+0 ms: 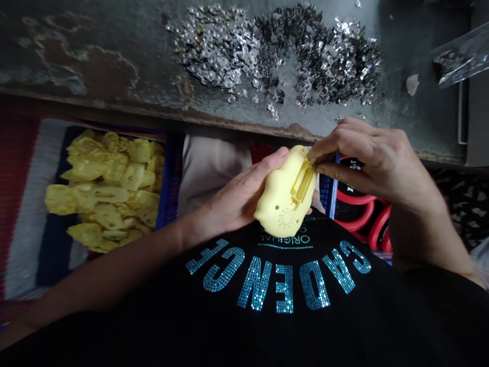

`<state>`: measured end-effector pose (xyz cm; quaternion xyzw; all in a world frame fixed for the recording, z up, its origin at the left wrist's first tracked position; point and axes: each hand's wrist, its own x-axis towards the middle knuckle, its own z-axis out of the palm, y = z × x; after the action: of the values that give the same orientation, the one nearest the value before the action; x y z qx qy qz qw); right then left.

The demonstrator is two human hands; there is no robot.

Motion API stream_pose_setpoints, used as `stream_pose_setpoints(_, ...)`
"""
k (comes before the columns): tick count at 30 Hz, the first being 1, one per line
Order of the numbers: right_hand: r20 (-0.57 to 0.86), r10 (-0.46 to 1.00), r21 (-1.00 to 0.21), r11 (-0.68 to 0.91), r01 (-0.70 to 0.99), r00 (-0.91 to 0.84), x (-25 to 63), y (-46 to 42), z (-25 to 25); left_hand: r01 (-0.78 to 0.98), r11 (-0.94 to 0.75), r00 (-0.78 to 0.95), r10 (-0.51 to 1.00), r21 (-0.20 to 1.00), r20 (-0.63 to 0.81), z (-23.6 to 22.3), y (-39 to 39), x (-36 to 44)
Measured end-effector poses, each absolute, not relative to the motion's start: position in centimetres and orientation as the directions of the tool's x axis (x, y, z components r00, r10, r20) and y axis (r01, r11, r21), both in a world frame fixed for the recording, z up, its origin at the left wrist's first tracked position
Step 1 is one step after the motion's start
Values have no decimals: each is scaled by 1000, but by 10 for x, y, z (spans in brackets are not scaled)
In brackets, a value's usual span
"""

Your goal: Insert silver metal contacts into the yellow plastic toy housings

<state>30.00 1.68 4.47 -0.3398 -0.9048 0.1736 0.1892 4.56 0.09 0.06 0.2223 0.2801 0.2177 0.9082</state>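
A pale yellow plastic toy housing (280, 211) is in my left hand (248, 191), whose fingers wrap round its left side and underneath. Small speaker holes and a long battery compartment (303, 182) face up. At the compartment's upper end, my right hand (367, 158) has thumb and forefinger pinched on a small metal battery contact, mostly hidden by the fingertips. Heaps of similar shiny metal battery contacts (217, 46) lie on the worktop beyond my hands.
The worn grey worktop (153, 76) has a chipped front edge just beyond my hands. To the left, a blue crate (162, 204) holds several yellow plastic parts (110, 188). Red ring-shaped parts (355, 223) lie at the right. A clear plastic bag (464, 56) is at upper right.
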Motion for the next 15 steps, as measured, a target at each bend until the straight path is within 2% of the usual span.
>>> stream_pose_setpoints(4,258,746,-542,638,547,-614,302,14,39,-254,844,752,480,473,-451,0,1,43)
stream_pose_setpoints(8,333,756,-555,640,531,-563,301,7,34,-257,862,763,458,436,-456,-4,-2,41)
stream_pose_setpoints(12,392,747,-496,663,561,-536,300,-1,24,-280,853,752,480,441,-451,-4,-4,40)
stream_pose_setpoints(15,492,678,-387,732,560,-546,298,-7,13,-273,847,745,486,456,-456,-4,-4,40)
